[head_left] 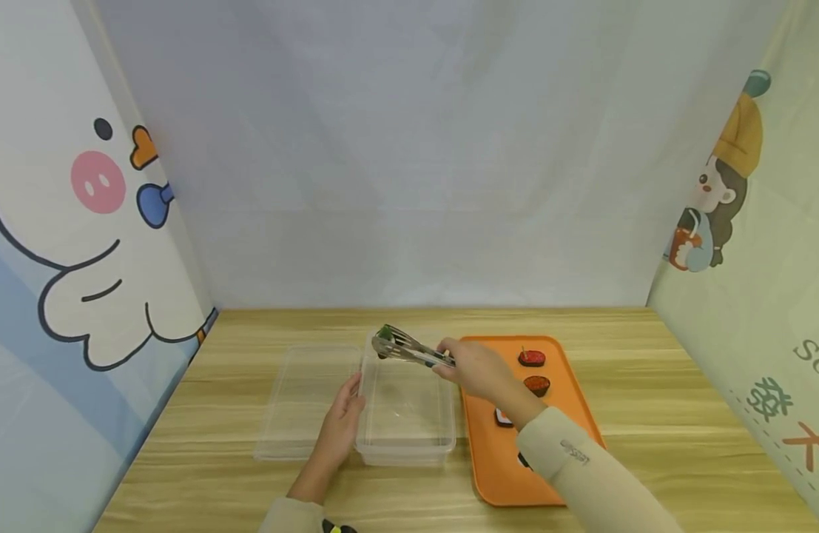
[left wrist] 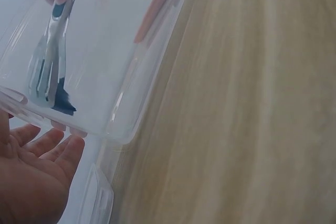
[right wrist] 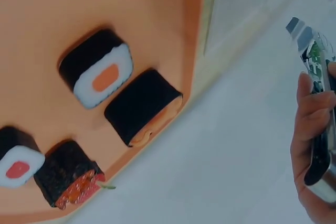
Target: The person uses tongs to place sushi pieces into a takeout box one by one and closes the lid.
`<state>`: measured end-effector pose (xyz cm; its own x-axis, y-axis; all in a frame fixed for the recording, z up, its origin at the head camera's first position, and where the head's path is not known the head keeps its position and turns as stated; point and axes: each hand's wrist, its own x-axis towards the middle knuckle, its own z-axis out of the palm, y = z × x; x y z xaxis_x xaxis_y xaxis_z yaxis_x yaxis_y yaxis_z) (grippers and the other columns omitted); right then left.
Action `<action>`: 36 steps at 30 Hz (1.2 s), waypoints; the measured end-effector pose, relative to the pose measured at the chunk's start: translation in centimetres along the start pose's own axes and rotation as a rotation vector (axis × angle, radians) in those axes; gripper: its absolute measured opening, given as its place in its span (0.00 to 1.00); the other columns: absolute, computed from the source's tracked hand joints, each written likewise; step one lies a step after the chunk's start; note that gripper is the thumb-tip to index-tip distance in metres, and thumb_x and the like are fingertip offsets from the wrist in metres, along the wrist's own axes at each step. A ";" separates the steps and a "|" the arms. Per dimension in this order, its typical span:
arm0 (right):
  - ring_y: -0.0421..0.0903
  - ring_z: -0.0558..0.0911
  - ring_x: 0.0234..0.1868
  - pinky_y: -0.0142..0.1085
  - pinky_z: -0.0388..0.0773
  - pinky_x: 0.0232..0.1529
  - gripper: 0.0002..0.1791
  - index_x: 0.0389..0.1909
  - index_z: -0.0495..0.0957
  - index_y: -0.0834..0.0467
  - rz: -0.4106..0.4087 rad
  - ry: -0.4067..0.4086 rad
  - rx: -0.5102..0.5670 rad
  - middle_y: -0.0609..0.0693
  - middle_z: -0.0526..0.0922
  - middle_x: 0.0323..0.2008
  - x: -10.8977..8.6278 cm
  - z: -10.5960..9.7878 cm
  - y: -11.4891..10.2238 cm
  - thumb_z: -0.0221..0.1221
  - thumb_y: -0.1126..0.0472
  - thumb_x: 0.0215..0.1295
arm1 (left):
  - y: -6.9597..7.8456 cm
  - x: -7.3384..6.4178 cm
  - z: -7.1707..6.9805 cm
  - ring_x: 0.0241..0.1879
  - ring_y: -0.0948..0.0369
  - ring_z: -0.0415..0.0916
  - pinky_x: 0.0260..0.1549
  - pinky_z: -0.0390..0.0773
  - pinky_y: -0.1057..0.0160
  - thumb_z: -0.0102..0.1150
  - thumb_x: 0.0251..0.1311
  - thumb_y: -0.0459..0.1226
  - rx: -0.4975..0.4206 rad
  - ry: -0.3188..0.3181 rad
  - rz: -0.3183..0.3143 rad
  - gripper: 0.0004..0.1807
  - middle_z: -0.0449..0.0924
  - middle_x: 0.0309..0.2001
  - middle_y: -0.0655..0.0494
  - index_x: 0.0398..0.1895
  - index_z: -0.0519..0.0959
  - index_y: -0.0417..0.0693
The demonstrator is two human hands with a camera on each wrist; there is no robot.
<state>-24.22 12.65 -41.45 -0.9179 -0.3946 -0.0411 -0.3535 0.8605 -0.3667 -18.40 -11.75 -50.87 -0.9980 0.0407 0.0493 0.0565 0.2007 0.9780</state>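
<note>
Clear plastic forms the box (head_left: pixel 409 449), its long axis running away from the table's (head_left: pixel 203 474) near edge; the left hand (head_left: pixel 341 419) touches its left edge, fingers relaxed, not gripping. The right hand (head_left: pixel 479 367) curls round tongs (left wrist: pixel 51 59) slanting leftward, pinching a dark piece (left wrist: pixel 63 102) above the box's far-left corner.

Metal tongs (head_left: pixel 406 351), gripped by the right hand (head_left: pixel 479 368), slant across the centre of the head view; a small dark piece (left wrist: pixel 64 102), partly hidden, sits at their tips. Below stands a clear, uncovered plastic container (head_left: pixel 405 450), its left side touched by the left hand (head_left: pixel 340 420). Lower right, an orange tray (head_left: pixel 502 485) bears black-wrapped sushi pieces (head_left: pixel 532 359).
</note>
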 end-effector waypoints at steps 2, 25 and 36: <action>0.41 0.71 0.18 0.34 0.67 0.17 0.20 0.56 0.75 0.54 -0.002 -0.005 -0.003 0.44 0.78 0.25 0.2 0.4 -0.2 0.59 0.48 0.69 | 0.1 -0.1 0.0 0.67 0.38 0.57 0.65 0.57 0.42 0.37 0.75 0.33 -0.010 0.000 0.002 0.26 0.55 0.71 0.34 0.74 0.53 0.35; 0.41 0.70 0.16 0.33 0.65 0.14 0.19 0.54 0.75 0.56 0.075 -0.055 -0.081 0.44 0.74 0.21 1.2 2.6 -1.5 0.59 0.49 0.69 | -0.1 0.0 -0.1 0.68 0.39 0.56 0.66 0.55 0.42 0.37 0.76 0.36 0.012 -0.005 -0.017 0.26 0.55 0.71 0.35 0.74 0.54 0.38; 0.40 0.74 0.20 0.36 0.72 0.19 0.24 0.58 0.73 0.59 0.078 -0.064 -0.058 0.46 0.79 0.28 0.9 1.2 -2.1 0.59 0.48 0.69 | 4.1 -1.7 -0.5 0.68 0.36 0.54 0.66 0.55 0.42 0.36 0.76 0.32 -0.009 -0.030 -0.023 0.26 0.53 0.70 0.28 0.72 0.52 0.30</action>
<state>-24.09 10.10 -41.85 -0.9304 -0.3439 -0.1270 -0.2931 0.9059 -0.3058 -16.47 -11.47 -46.88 -0.9976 0.0655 0.0205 0.0328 0.1933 0.9806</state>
